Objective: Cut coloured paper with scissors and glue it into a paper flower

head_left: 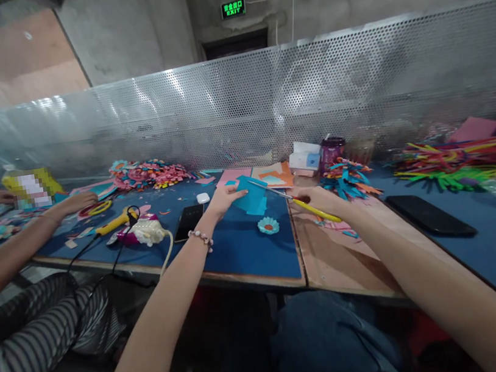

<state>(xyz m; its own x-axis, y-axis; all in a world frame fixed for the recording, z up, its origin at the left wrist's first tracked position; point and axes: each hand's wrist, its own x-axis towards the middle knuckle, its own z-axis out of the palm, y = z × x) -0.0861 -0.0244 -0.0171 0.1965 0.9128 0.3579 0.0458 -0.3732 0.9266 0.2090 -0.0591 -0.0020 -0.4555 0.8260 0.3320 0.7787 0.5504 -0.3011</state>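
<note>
Pinched between the thumb and fingers of my left hand (226,199) is blue paper (254,202), held just above the blue mat. My right hand (316,196) is closed around yellow-handled scissors (313,207). Their thin silver blades point left and lie across the upper part of the blue paper; whether they are parted I cannot make out. Just below the paper, a light-blue paper flower (268,225) with a brown-orange centre rests on the mat. Behind the paper are pink and orange sheets (279,172).
A co-worker's arm (20,242) reaches in from the left, near a yellow glue gun (117,221). Two dark phones (188,222) flank my hands. Cut paper flowers (149,174), a tissue pack (303,156) and coloured stems (452,163) stand before a perforated metal screen (219,110).
</note>
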